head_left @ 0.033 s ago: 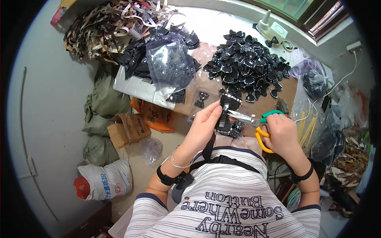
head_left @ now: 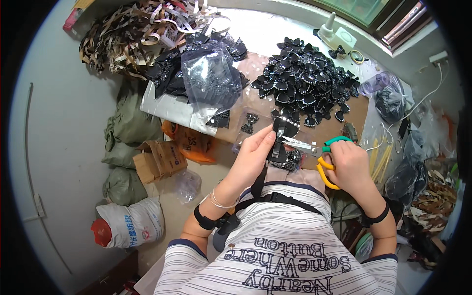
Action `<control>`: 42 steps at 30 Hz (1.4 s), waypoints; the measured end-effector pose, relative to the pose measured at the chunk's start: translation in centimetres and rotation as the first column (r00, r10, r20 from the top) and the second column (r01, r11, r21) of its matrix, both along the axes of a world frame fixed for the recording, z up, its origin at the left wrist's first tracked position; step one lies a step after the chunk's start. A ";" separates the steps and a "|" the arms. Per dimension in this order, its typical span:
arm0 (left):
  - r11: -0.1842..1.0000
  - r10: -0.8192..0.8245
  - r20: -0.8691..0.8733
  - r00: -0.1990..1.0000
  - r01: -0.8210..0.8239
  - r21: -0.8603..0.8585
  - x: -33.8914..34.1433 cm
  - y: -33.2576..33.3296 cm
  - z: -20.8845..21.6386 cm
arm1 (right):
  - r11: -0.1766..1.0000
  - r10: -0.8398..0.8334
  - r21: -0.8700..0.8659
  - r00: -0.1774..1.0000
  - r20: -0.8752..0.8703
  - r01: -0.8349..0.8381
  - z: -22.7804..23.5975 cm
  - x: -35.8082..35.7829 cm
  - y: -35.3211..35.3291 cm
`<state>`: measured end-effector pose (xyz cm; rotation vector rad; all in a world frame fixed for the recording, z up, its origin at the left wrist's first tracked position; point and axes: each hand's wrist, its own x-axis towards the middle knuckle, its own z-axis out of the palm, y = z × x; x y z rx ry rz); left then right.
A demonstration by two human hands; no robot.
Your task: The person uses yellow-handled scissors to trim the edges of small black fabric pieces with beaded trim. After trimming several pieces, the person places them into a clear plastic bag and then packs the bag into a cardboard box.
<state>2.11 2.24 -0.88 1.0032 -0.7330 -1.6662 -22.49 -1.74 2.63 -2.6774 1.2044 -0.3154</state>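
Observation:
Between thumb and fingers, my left hand (head_left: 254, 156) pinches a black bow (head_left: 285, 127) with a rhinestone edge and a black strip on it. My right hand (head_left: 350, 164) is closed round the handles of a pair of scissors (head_left: 301, 144), one loop green and the other yellow. The blades point left and their tips are at the bow's strip, close to my left fingers; whether they touch it I cannot tell. Just below the blades lies glittery black material (head_left: 293, 161). A small sparkling bow (head_left: 250, 123) sits in a clear tray left of my held bow.
A large heap of black rhinestone bows (head_left: 305, 83) covers the table's far middle. Left of it, a clear plastic bag (head_left: 209, 73) lies on more black pieces. Ribbon strips (head_left: 132, 39) pile up at far left. A glue bottle (head_left: 328, 27) stands by the window; a cardboard box (head_left: 160, 161) is on the floor.

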 end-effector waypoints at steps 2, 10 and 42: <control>0.999 0.035 0.049 0.998 -0.034 -0.015 -0.5 0.2 0.1 | 0.995 0.014 0.100 1.000 -0.019 -0.012 0.6 -0.1 -0.2; 0.994 0.071 0.375 0.924 -0.034 -0.105 -1.6 1.0 -0.5 | 0.976 -0.030 0.216 0.999 -0.046 0.039 2.2 -0.4 -0.2; 0.990 -0.109 0.143 0.984 0.119 -0.070 -0.5 -0.1 1.4 | 0.968 0.203 0.158 0.979 -0.030 -0.196 2.4 -0.9 -2.8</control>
